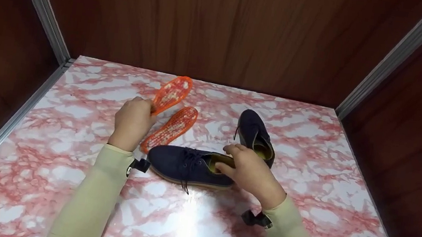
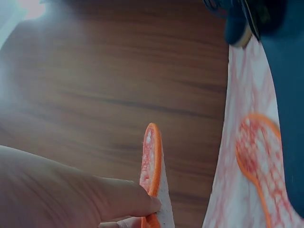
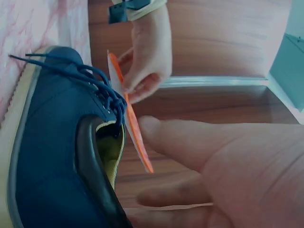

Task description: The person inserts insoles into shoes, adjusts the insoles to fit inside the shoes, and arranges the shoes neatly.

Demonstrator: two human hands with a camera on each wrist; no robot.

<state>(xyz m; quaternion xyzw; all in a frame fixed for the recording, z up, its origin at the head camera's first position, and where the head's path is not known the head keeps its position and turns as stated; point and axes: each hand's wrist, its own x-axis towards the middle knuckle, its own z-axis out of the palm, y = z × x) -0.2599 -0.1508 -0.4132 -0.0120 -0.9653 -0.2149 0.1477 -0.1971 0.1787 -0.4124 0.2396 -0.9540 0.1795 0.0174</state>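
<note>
My left hand pinches one end of an orange-rimmed insole, raised above the table; the left wrist view shows it nearly edge-on, thumb against its side. Below it lies a second orange insole, partly behind the toe of a navy lace-up shoe. That shoe stands sideways, toe to the left, with a yellowish lining. Over its heel end hovers my right hand, fingers loosely extended and holding nothing; whether it touches the collar I cannot tell. Another navy shoe stands behind, partly hidden by the right hand.
The red-and-white marbled tabletop is bounded by a dark wood panel at the back and similar panels on both sides. Grey metal strips run along the corners. Loose laces hang over the front shoe's side.
</note>
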